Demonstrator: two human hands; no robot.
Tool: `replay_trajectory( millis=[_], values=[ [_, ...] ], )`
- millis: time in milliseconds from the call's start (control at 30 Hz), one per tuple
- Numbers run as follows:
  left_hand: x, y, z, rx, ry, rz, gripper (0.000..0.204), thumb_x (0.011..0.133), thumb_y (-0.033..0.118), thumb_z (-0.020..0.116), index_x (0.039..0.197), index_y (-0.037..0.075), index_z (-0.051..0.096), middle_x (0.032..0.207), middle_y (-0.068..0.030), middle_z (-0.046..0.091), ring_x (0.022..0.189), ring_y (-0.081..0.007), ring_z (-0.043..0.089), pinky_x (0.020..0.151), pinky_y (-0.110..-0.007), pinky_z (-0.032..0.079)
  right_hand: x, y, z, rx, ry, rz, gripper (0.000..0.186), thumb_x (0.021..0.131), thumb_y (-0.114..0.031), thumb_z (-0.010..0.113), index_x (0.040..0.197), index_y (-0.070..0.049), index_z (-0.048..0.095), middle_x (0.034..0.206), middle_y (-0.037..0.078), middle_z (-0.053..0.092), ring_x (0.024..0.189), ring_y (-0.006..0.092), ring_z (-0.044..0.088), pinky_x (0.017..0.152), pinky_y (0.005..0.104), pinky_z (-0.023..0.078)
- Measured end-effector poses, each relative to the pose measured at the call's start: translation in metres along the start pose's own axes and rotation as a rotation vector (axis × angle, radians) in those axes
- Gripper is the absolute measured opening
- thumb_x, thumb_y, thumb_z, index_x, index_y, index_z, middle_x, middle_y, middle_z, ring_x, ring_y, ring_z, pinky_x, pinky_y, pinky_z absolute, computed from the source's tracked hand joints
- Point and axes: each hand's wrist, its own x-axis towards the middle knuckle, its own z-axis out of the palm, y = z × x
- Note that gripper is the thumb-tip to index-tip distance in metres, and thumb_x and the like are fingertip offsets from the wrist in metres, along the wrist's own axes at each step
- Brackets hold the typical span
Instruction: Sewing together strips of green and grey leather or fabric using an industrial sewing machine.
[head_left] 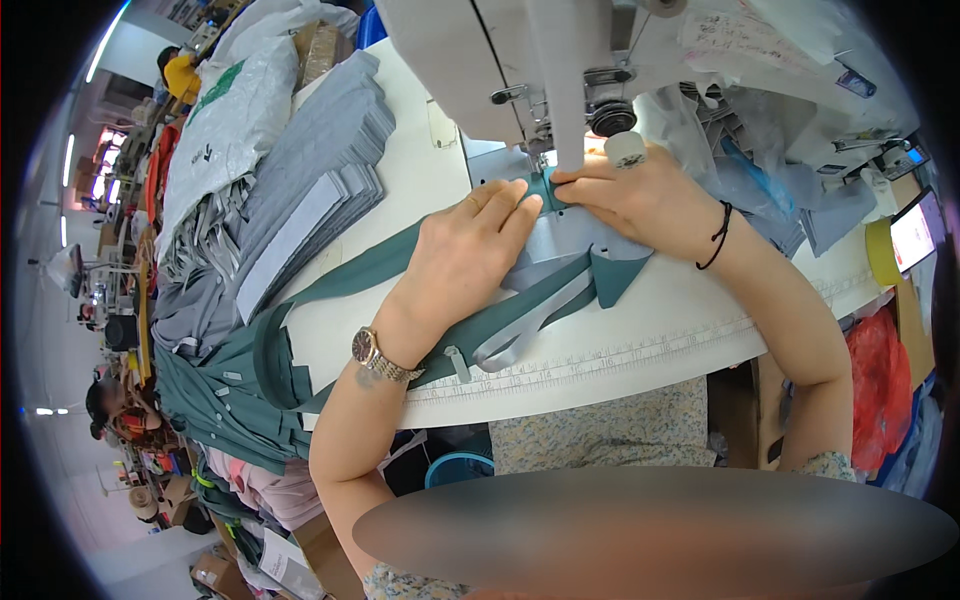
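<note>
A white sewing machine (pixel 450 55) stands over the white table (pixel 600 368), its presser foot (pixel 540 164) resting on a teal-green fabric strip (pixel 536 191). My left hand (pixel 470 245), with a wristwatch, presses bent fingers on the strip just left of the needle area. My right hand (pixel 640 205), with a black cord bracelet, pinches the strip right of the foot. A grey fabric piece (pixel 590 228) lies beneath my hands. The long green band (pixel 365 262) trails left and loops back, with a grey ribbon (pixel 520 330) across its front part.
Stacked grey cut pieces (pixel 310 170), a white sack (pixel 225 140) and green garments (pixel 220 400) are at the left. A phone (pixel 916 225), yellow tape roll (pixel 880 250) and red plastic bag (pixel 878 390) are at the right. Two co-workers (pixel 180 75) (pixel 125 410) are in the background.
</note>
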Motion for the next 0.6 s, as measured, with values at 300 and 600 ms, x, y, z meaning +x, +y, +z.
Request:
replay_trajectory(
  millis=[300,600],
  values=[
    [0.0028,-0.0049,0.0069,-0.017,0.023,-0.029,0.029,0.081,0.008,0.065,0.110,0.002,0.067,0.115,-0.0124,0.069,0.108,-0.0230,0.068,0.073,-0.031,0.060,0.0005,0.0043,0.0014,0.070,0.005,0.076,0.009,0.088,-0.013,0.064,0.095,-0.008,0.066,0.108,0.001,0.070,0.079,0.0278,0.068,0.072,0.0392,0.055],
    [0.0002,-0.0091,0.0023,-0.045,0.014,-0.077,0.029,0.082,0.008,0.064,0.110,0.002,0.069,0.119,-0.0117,0.069,0.111,-0.0267,0.067,0.090,-0.037,0.056,0.0016,-0.0018,-0.0042,-0.052,-0.280,0.278,0.023,0.098,-0.024,0.061,0.120,-0.022,0.069,0.118,-0.006,0.070,0.092,0.0184,0.070,0.091,0.0472,0.050]
  ],
)
